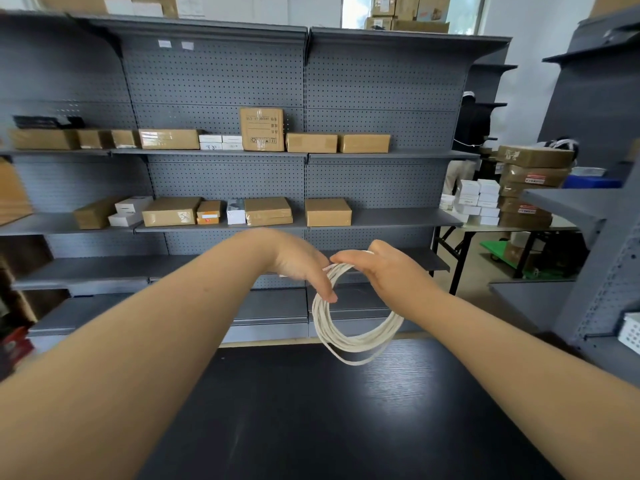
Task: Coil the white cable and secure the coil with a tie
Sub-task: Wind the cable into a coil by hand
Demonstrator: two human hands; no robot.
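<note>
The white cable (349, 341) hangs as a round coil of several loops above the far edge of the black table (311, 410). My right hand (384, 268) grips the top of the coil, fingers curled over the strands. My left hand (301, 265) is at the coil's upper left with its fingers pointing down along the loops and touching them. No tie is visible.
Grey pegboard shelving (225, 81) stands behind the table with cardboard boxes (266, 211) on its shelves. At the right a folding table (512, 226) carries stacked boxes, and a person (471, 133) stands behind it. A grey rack (602, 237) is at the right edge.
</note>
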